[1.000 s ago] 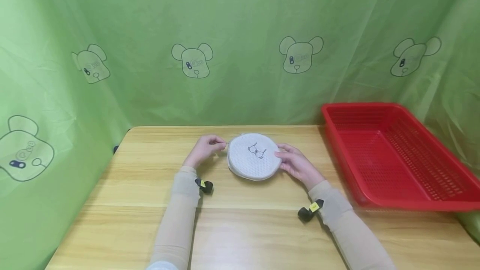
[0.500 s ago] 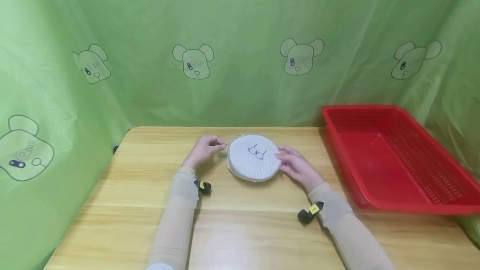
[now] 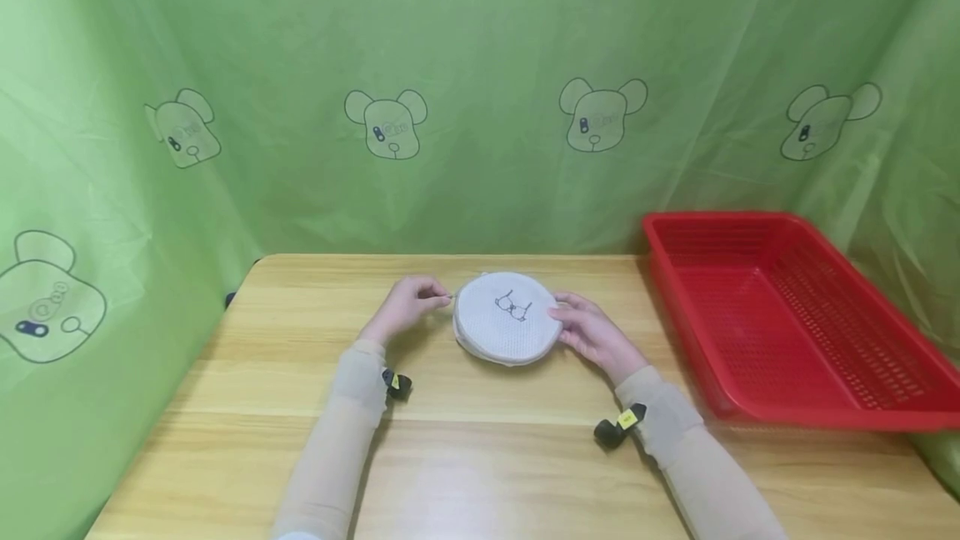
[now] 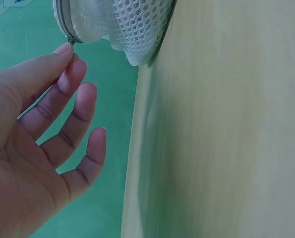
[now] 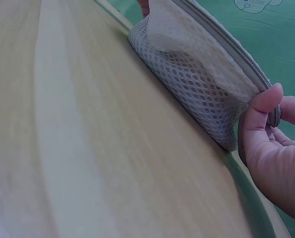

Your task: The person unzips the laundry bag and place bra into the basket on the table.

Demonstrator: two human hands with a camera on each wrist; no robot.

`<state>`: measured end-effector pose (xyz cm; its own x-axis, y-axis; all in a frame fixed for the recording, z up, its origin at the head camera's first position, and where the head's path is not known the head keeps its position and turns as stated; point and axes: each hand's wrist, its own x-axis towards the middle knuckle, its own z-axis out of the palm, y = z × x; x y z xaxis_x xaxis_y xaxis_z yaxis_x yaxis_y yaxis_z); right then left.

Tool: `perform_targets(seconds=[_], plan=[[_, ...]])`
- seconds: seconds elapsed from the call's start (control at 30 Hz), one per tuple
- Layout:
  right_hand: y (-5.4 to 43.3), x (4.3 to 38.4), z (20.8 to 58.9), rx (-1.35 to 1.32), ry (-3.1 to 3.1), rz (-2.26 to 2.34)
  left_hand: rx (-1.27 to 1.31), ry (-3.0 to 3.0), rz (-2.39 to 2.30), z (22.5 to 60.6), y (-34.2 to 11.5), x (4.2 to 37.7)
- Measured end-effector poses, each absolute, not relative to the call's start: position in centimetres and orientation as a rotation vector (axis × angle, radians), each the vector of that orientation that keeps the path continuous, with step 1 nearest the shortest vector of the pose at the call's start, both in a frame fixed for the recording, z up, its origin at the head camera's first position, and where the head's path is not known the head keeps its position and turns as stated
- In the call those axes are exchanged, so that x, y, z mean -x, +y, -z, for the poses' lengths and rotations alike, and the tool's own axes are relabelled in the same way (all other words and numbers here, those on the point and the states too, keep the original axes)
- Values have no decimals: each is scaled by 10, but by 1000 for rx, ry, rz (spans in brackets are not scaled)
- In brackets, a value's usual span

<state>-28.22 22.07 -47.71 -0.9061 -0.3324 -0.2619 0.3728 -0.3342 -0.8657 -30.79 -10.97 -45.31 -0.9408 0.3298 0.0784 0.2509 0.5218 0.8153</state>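
A round white mesh laundry bag (image 3: 506,323) with a bra drawing on its top sits on the wooden table, its top tilted toward me. A grey zipper (image 5: 226,37) runs round its upper edge. At the bag's left side, my left hand (image 3: 408,307) pinches the zipper pull (image 4: 72,40) between thumb and forefinger, the other fingers spread loosely. On the opposite side my right hand (image 3: 596,332) grips the rim, thumb on top and fingers beneath. The right wrist view shows the bag's mesh side wall (image 5: 187,74) slack and creased below the zipper.
A red plastic basket (image 3: 693,340) with slotted walls stands on the right of the table (image 3: 465,457). Green curtains (image 3: 487,182) printed with bear heads hang behind the table and on both sides. Each wrist wears a small black camera (image 3: 609,433).
My left wrist and forearm have shifted slightly left and toward me, still pinching the zipper pull. The bag and right hand stay nearly in place.
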Motion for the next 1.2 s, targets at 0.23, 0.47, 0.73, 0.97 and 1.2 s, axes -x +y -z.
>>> perform_targets(seconds=[0.23, 0.47, 0.73, 0.97, 1.2], plan=[[221, 283, 479, -50, 1488, 2265, -532, 2687, -1402, 453, -109, 306], [221, 282, 479, -56, 1487, 2267, -553, 2704, -1390, 451, -110, 303], [222, 283, 478, -74, 1479, 2269, -573, 2696, -1393, 450, -111, 301], [222, 283, 478, -93, 1482, 2267, -592, 2696, -1373, 450, -112, 301], [221, 282, 477, -92, 1489, 2262, -618, 2666, -1367, 448, -114, 300]])
